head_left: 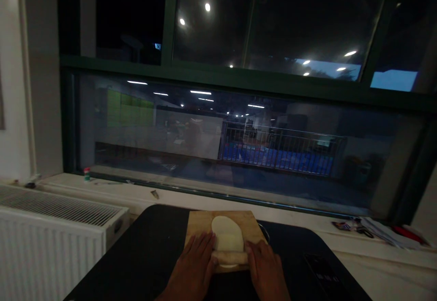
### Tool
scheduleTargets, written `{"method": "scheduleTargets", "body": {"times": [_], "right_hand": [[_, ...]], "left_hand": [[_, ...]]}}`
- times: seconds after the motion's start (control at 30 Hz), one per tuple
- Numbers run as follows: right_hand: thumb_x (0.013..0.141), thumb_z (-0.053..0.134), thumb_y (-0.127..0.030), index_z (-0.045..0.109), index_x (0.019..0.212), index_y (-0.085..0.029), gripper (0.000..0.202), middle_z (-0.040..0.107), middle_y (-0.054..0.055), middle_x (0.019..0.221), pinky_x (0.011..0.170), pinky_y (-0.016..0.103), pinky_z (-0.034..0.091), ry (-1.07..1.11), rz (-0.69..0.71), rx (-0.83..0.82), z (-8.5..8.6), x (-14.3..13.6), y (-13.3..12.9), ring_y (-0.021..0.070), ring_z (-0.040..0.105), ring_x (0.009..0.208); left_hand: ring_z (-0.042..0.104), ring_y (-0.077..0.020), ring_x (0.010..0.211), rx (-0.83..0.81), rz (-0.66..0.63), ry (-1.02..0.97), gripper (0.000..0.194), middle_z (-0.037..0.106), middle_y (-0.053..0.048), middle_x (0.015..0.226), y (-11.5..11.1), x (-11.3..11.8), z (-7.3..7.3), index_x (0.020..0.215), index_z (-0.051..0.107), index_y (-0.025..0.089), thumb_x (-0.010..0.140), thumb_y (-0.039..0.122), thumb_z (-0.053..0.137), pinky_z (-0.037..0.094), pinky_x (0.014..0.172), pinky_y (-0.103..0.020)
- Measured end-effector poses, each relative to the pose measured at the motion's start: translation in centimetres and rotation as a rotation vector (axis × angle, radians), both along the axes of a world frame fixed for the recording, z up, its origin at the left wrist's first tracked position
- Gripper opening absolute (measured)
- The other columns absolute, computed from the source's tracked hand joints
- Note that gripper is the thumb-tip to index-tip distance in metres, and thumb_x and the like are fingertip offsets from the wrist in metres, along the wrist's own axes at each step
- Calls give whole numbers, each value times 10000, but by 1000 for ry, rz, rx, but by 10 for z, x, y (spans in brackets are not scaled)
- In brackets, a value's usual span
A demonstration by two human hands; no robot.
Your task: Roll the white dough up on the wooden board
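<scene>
Gripping rolling pin [231,258] at 9 & 3 o'clock ends: L hand [195,257] & R hand [266,263], w/ pin across dough [227,233] nr its 6 o'clock edge, on wood board [199,220], blk worktop [146,242].

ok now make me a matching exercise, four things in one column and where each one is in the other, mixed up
1. dough
2. rolling pin
3. phone
4. radiator

A. on the dark table, towards the picture's lower right
B. at the picture's left edge, off the table
C. lying across the pale sheet, with the left hand at one end and the right hand at the other
D. rolled flat on the wooden board

Right pairs: 1-D, 2-C, 3-A, 4-B
</scene>
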State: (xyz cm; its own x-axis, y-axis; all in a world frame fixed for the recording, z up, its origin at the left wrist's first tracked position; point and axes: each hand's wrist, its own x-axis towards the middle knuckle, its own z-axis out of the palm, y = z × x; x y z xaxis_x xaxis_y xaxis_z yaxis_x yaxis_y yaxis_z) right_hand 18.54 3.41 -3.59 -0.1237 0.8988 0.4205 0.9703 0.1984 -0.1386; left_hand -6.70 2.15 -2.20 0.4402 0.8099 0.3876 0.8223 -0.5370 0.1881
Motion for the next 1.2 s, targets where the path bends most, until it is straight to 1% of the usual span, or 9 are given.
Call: {"method": "scheduleTargets", "body": {"times": [0.13, 0.23, 0.3, 0.4, 0.5, 0.7, 0.9, 1.03, 1.2], "right_hand": [[991, 240, -306, 650, 1111, -227, 435, 664, 98, 1143, 908, 349, 409, 0, 8, -20, 21, -6, 17, 236, 594, 1080], [973, 258, -254, 648, 1068, -199, 406, 691, 102, 1086, 907, 332, 390, -12, -6, -64, 43, -12, 49, 217, 621, 1030], [957, 293, -265, 651, 1034, -213, 370, 714, 83, 986, 872, 344, 407, -17, -9, -79, 54, -15, 72, 214, 651, 937], [922, 356, -275, 668, 989, -210, 325, 717, 86, 938, 813, 357, 440, -32, -13, -120, 58, -19, 98, 229, 658, 907], [913, 373, -284, 680, 1026, -190, 340, 682, 129, 1078, 842, 392, 450, -53, 4, -135, 49, -19, 107, 264, 616, 1042], [974, 255, -281, 607, 1268, -140, 480, 565, 116, 1350, 1093, 336, 315, -54, 108, -138, 24, -5, 97, 201, 469, 1289], [999, 196, -417, 557, 1332, -150, 559, 514, 65, 1405, 1143, 374, 280, 110, 149, -115, 15, 5, 72, 200, 425, 1333], [996, 211, -458, 530, 1360, -188, 554, 475, 39, 1437, 1161, 368, 247, 201, 168, -135, 12, 11, 51, 183, 385, 1359], [979, 267, -494, 500, 1385, -199, 554, 437, 31, 1465, 1154, 345, 256, 288, 182, -163, 10, 20, 30, 178, 373, 1365]], "left_hand": [[318, -223, 1397, -44, 23, -43, 541, 383, -53, 1506, 11, 3, 5, 1447, 398, 214, 1013, 484, 220, 259, 1166, -437], [341, -237, 1387, -58, 111, -48, 538, 440, -92, 1473, 28, 7, 12, 1407, 456, 180, 1015, 445, 198, 282, 1145, -450], [343, -270, 1384, -94, 197, -5, 522, 461, -116, 1456, 43, 9, 17, 1389, 479, 174, 1010, 381, 185, 263, 1132, -522], [291, -319, 1402, -169, 306, 47, 539, 410, -162, 1481, 63, 8, 22, 1406, 451, 131, 986, 335, 181, 218, 1104, -623], [267, -332, 1408, -208, 338, 64, 561, 375, -204, 1491, 72, 7, 22, 1422, 415, 74, 970, 341, 216, 222, 1102, -617], [331, -280, 1389, -152, 241, 95, 513, 447, -133, 1464, 52, 13, 22, 1391, 478, 145, 967, 272, 220, 235, 1136, -543], [357, -286, 1375, -144, 194, 54, 515, 443, -130, 1462, 32, 21, 21, 1403, 465, 123, 990, 320, 228, 260, 1142, -523], [292, -283, 1404, -95, 129, -8, 527, 358, -87, 1511, 23, 18, 10, 1436, 424, 168, 1000, 408, 252, 260, 1154, -497], [215, -282, 1432, -79, 19, -32, 546, 252, -17, 1556, 11, 8, -7, 1502, 277, 255, 1000, 470, 258, 173, 1178, -533]]}}
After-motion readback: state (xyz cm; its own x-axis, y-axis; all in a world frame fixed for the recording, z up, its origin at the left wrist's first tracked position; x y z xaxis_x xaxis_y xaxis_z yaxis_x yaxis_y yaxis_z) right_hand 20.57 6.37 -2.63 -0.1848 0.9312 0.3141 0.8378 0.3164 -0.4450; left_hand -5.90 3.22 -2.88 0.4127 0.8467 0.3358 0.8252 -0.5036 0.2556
